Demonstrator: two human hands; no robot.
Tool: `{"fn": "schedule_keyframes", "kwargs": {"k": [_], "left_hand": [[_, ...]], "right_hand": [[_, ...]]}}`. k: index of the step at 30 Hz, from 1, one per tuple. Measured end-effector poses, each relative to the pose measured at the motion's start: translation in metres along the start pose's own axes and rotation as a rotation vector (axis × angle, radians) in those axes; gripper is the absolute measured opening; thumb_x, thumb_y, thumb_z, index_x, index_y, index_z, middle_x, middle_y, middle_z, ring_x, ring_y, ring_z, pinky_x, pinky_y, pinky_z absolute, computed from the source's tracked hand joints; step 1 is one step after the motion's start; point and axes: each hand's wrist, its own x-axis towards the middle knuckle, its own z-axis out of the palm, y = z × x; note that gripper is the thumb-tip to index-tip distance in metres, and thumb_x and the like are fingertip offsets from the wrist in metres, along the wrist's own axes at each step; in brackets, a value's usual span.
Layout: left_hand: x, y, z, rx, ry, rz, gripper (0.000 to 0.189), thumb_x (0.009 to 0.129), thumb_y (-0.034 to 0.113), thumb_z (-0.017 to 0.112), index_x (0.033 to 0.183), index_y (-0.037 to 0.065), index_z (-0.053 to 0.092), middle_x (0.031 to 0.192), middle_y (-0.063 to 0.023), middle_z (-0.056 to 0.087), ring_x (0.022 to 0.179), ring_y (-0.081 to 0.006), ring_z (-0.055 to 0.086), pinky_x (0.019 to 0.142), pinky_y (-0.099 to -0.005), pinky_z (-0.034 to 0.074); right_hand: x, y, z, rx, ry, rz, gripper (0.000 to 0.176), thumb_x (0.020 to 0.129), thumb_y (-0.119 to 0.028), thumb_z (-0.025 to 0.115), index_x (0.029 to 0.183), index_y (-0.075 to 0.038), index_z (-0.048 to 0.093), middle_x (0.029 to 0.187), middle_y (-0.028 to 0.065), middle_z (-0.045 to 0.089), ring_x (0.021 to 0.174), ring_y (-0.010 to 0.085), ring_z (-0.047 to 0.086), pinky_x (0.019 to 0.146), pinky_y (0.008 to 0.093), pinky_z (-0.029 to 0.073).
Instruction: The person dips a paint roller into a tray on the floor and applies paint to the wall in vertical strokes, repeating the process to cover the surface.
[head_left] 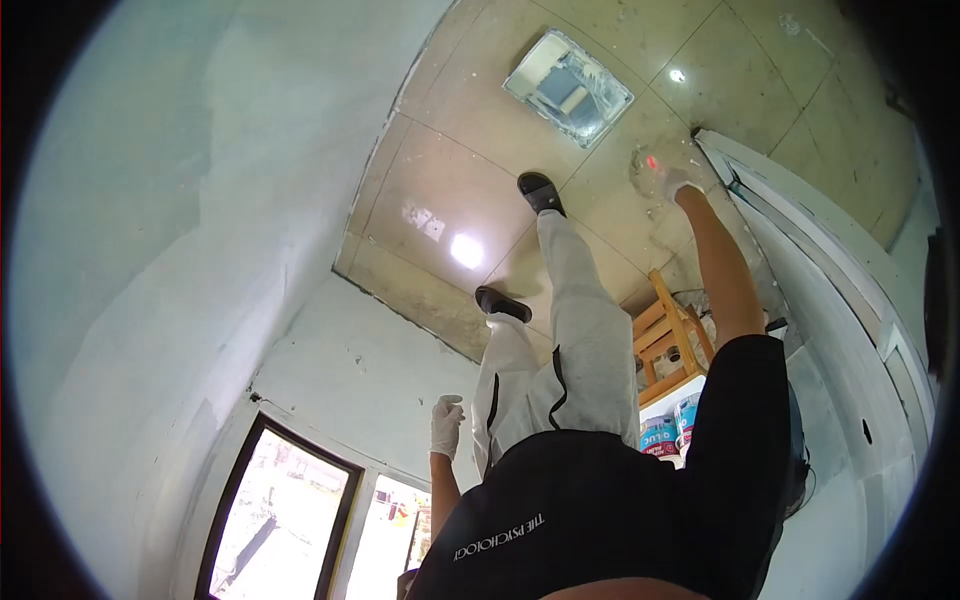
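My left hand (446, 426), in a white glove, hangs beside my left leg near the window wall. Its fingers are loosely bent and a little apart, with nothing visible in them. On the other side, my right arm stretches out and my gloved right hand (680, 184) is closed near the door frame. What it holds, if anything, is too small to tell. Just past its fingers shows a small red spot (652, 162) over a dull, stained patch of floor. A white-smeared tray (548, 56) lies on the tiles ahead of my feet, with a pale roller (573, 100) in it.
Patchy painted wall (130, 240) rises on the left, with windows (275, 510) at the lower left. To the right are a white door frame (800, 215), a wooden stool or rack (660, 330) and labelled paint buckets (660, 435). The tiled floor (450, 170) has white smears.
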Motion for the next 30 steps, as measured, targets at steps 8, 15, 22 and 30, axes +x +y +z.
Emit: {"fn": "schedule_keyframes", "kwargs": {"k": [8, 15, 22, 30], "left_hand": [[-0.014, 0.017, -0.006, -0.054, 0.06, 0.049, 0.023, 0.085, 0.007, 0.053, 0.107, 0.006, 0.06, 0.079, -0.0012, 0.052, 0.072, -0.011, 0.051, 0.066, -0.0252, 0.042], [-0.027, 0.012, -0.014, -0.072, 0.131, 0.049, 0.019, 0.089, 0.011, 0.053, 0.106, 0.007, 0.06, 0.077, 0.0022, 0.052, 0.069, -0.0092, 0.049, 0.064, -0.0241, 0.041], [-0.009, -0.018, -0.009, -0.041, 0.058, 0.045, 0.019, 0.089, 0.009, 0.054, 0.106, 0.009, 0.06, 0.083, -0.0013, 0.064, 0.071, -0.0092, 0.056, 0.063, -0.0236, 0.043], [-0.013, 0.023, -0.002, 0.013, 0.036, 0.026, 0.022, 0.087, 0.006, 0.053, 0.108, 0.005, 0.059, 0.08, -0.0003, 0.053, 0.073, -0.01, 0.051, 0.067, -0.0248, 0.043]], "right_hand": [[0.059, -0.084, -0.016, 0.138, 0.004, 0.085, 0.084, 0.093, -0.069, 0.017, 0.128, -0.005, 0.058, 0.13, 0.0242, 0.056, 0.125, 0.0391, 0.051, 0.104, 0.0493, 0.039], [0.048, -0.048, 0.012, 0.238, 0.06, -0.018, 0.091, 0.091, -0.073, 0.015, 0.119, -0.001, 0.062, 0.122, 0.0282, 0.059, 0.119, 0.0424, 0.053, 0.099, 0.0491, 0.041], [-0.013, 0.024, 0.032, 0.013, -0.005, 0.111, 0.07, 0.098, -0.054, 0.023, 0.118, 0.0, 0.064, 0.121, 0.0266, 0.06, 0.117, 0.0402, 0.057, 0.098, 0.0464, 0.044], [0.059, -0.022, 0.044, 0.29, 0.033, 0.027, 0.086, 0.092, -0.071, 0.019, 0.122, -0.001, 0.06, 0.122, 0.0288, 0.058, 0.119, 0.0425, 0.054, 0.099, 0.0487, 0.041]]}}
